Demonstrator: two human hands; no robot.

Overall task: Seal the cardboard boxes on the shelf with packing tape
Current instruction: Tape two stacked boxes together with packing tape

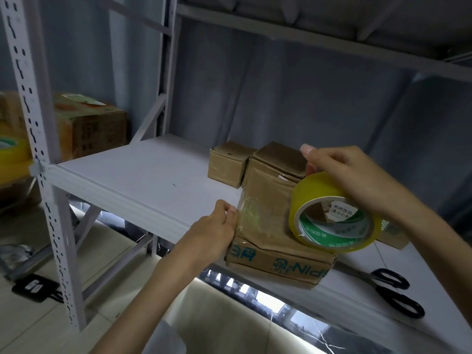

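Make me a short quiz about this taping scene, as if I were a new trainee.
1. Multiple choice: the right hand holds A) scissors B) the tape roll C) a pen.
2. True or false: the scissors lie on the shelf, untouched.
3. What does the left hand pinch?

Key: 1. B. 2. True. 3. The free end of the clear tape strip, at the left edge of the front box.

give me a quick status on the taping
Left hand pinching the tape end against the box. Right hand gripping the tape roll over it. Scissors lie on the shelf, nothing in the way.
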